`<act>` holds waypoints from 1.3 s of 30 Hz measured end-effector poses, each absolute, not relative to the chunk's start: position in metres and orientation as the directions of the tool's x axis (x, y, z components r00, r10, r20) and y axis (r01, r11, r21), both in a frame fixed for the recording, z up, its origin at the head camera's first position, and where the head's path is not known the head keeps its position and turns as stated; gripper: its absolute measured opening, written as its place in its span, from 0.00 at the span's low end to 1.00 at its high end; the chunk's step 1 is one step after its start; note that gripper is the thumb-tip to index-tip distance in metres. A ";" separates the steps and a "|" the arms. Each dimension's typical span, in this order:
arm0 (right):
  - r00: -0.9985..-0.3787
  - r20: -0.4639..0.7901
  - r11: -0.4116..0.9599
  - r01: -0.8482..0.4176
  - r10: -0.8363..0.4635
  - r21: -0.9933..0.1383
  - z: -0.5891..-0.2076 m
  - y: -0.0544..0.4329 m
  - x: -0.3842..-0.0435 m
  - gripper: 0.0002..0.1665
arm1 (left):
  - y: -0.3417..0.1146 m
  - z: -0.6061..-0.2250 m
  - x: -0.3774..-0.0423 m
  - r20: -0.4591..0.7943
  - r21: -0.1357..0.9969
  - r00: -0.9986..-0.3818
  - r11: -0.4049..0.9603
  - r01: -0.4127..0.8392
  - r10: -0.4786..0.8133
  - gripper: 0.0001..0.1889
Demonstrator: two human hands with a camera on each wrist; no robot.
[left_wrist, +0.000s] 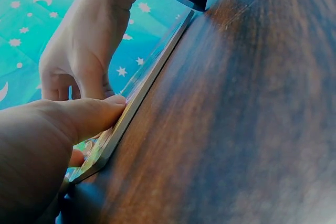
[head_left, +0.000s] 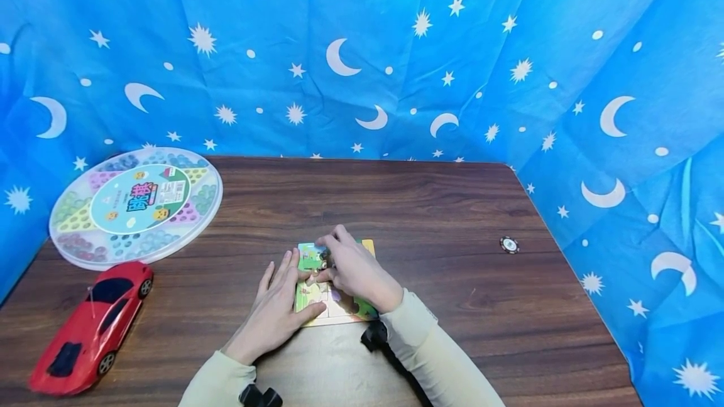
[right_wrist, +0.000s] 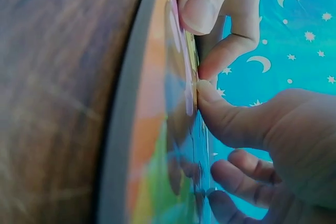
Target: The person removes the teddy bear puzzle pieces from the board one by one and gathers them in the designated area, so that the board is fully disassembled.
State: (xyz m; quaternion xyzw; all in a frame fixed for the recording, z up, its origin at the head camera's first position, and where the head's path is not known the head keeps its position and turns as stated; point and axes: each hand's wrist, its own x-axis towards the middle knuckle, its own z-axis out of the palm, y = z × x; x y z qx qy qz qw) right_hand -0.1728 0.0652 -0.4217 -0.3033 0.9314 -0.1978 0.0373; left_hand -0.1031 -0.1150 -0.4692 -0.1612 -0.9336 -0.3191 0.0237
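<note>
A flat picture puzzle board (head_left: 345,318), printed in green, yellow and orange, lies on the wooden table between my hands. My left hand (head_left: 274,309) rests along its left side with the fingers extended, and its thumb (left_wrist: 100,114) lies on the near edge. From the right, my right hand (head_left: 362,272) reaches over the board. Its thumb (right_wrist: 231,121) touches the picture surface close to a left fingertip, and its other fingers, bent, touch the board farther along. No lifted piece shows between them. Both hands hide part of the picture.
A round Chinese checkers set (head_left: 141,200) under a clear lid lies at the back left. In front of it stands a red toy car (head_left: 93,331). A black-and-white poker chip (head_left: 509,244) lies to the right. Blue star-and-moon cloth (head_left: 339,17) hangs behind the table.
</note>
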 end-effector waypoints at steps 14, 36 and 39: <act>-0.784 0.152 0.542 -0.540 -0.601 -0.644 -0.421 0.075 -0.170 0.05 | -0.115 -0.467 -0.101 0.140 0.571 -0.949 0.760 0.310 0.282 0.54; -0.920 0.037 0.604 -0.287 -0.390 -0.743 -0.383 0.176 -0.186 0.03 | -0.114 -0.471 -0.102 0.159 0.587 -0.950 0.747 0.311 0.270 0.57; -0.929 -0.067 0.673 -0.212 -0.364 -0.708 -0.387 0.198 -0.191 0.04 | -0.113 -0.471 -0.102 0.156 0.591 -0.949 0.744 0.312 0.273 0.56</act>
